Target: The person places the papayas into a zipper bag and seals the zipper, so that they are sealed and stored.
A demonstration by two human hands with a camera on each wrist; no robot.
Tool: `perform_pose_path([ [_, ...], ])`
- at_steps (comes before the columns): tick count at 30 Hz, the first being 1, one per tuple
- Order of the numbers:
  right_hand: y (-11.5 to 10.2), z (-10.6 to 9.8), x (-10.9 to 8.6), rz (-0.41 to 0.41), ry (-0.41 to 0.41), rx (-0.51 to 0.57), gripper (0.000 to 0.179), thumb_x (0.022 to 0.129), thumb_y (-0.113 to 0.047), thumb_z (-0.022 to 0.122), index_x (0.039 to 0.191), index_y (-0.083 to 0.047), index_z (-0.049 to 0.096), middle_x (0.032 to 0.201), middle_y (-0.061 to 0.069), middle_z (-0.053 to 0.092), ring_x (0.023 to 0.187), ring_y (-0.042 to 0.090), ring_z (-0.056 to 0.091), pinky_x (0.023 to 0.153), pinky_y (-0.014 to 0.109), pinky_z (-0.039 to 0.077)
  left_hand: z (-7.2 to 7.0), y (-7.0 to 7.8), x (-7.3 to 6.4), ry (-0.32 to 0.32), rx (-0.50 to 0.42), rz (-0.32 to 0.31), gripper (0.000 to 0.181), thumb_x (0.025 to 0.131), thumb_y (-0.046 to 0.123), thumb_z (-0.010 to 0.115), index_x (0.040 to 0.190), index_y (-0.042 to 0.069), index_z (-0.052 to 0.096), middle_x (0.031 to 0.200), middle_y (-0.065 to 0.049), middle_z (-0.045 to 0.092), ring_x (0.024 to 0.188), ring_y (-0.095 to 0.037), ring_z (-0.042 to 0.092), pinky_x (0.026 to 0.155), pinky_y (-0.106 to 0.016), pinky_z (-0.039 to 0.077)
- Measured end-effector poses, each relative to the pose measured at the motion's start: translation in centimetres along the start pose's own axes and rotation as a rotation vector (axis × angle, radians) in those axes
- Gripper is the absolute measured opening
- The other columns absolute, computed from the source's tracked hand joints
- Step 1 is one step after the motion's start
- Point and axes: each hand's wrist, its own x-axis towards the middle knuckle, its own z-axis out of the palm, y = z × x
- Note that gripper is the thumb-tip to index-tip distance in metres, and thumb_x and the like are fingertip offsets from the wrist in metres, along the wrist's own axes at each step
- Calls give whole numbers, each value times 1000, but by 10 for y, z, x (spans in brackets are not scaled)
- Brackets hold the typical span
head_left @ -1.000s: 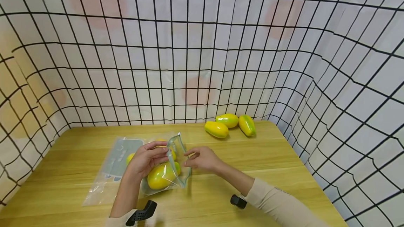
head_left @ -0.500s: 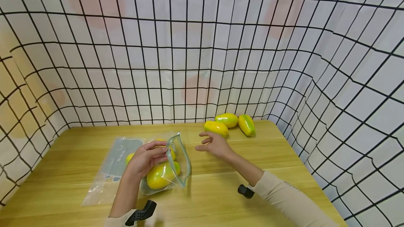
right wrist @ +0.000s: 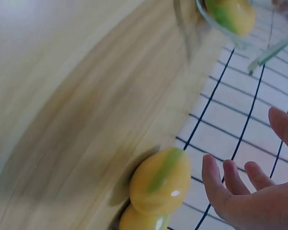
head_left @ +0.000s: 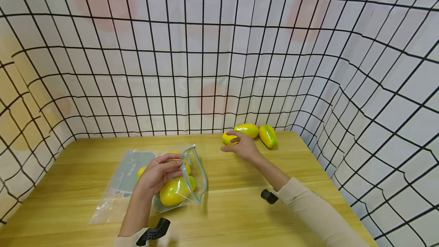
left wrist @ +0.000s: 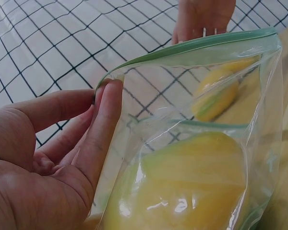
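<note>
My left hand pinches the green zip rim of a clear zip bag between thumb and fingers, and the bag's mouth gapes to the right. Inside it lies a yellow-green papaya; more yellow fruit shows behind my left hand, partly hidden. My right hand is at the back of the table with fingers spread and slightly bent, over the nearest loose papaya, which it partly covers. In the right wrist view, the fingers of my right hand stand apart from a papaya and hold nothing.
Two more papayas lie at the back right near the black wire grid, which surrounds the wooden table on its back and sides. Flat clear plastic with a blue-grey print lies left of my left hand.
My right hand has left the bag's mouth and moved right and back to the loose papayas. My left hand has stayed at the bag's rim.
</note>
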Motion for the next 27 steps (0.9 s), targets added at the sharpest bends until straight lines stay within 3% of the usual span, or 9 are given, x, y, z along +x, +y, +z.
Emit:
perform_pose_path([
  [8, 13, -10, 16, 21, 63, -49, 69, 84, -33, 83, 144, -12, 56, 142, 19, 58, 130, 35, 56, 102, 50, 52, 1, -1, -1, -11, 3, 7, 20, 99, -4, 58, 108, 7, 71, 91, -3, 76, 82, -15, 76, 81, -32, 63],
  [15, 21, -17, 26, 37, 65, -87, 75, 87, -37, 80, 149, -10, 49, 150, 21, 50, 134, 39, 51, 106, 53, 49, -3, -1, 0, -8, 3, 17, 19, 99, -4, 57, 108, 7, 71, 92, -4, 76, 82, -15, 76, 82, -33, 63],
  [27, 45, -19, 34, 83, 107, -75, 85, 84, -38, 82, 153, -11, 41, 154, 23, 44, 140, 42, 44, 112, 56, 44, -2, 0, 0, -1, 5, 5, 18, 99, -3, 59, 111, 4, 70, 91, -4, 76, 83, -16, 76, 81, -32, 63],
])
